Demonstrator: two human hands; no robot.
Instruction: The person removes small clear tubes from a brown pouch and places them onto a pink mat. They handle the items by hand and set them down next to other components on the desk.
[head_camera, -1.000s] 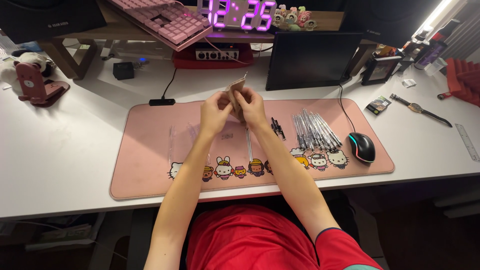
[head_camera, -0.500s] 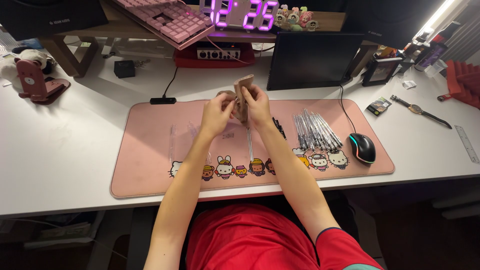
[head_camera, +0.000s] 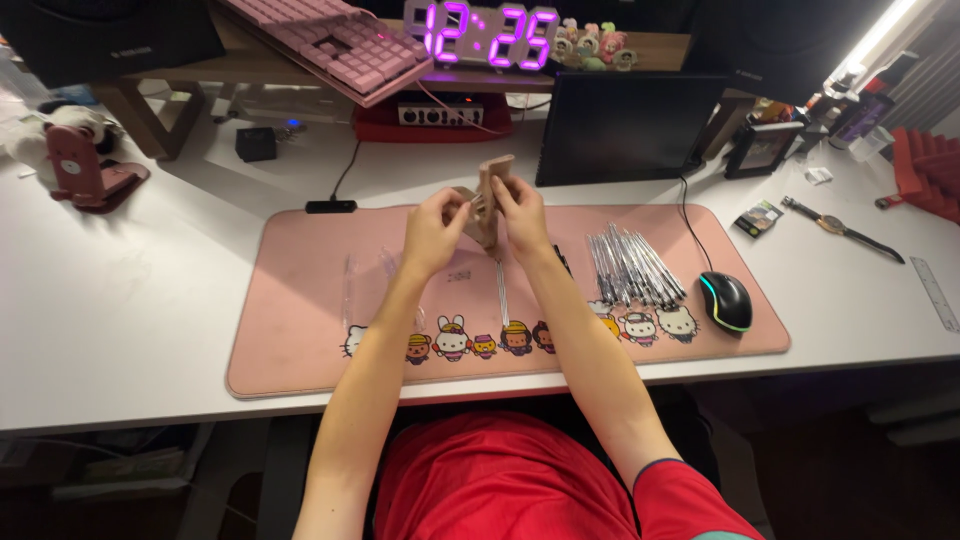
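Both my hands meet above the middle of the pink desk mat (head_camera: 300, 300). My left hand (head_camera: 433, 232) and my right hand (head_camera: 520, 212) grip a small tan block-shaped piece (head_camera: 489, 195) between them, its tall part standing upright above my fingers. A thin clear-wrapped stick (head_camera: 502, 291) lies on the mat just below my hands. A fanned pile of several similar silvery wrapped sticks (head_camera: 632, 266) lies on the mat to the right of my right forearm.
A black mouse with a lit rim (head_camera: 725, 300) sits at the mat's right end. Behind the mat stand a dark tablet (head_camera: 625, 128), a pink keyboard (head_camera: 330, 45) on a wooden riser and a purple digital clock (head_camera: 487, 33). A wristwatch (head_camera: 842, 228) lies at right, a pink phone stand (head_camera: 85, 170) at left.
The tan piece has been turned in my hands and now stands taller between my fingers. My hands stay at the same spot over the mat.
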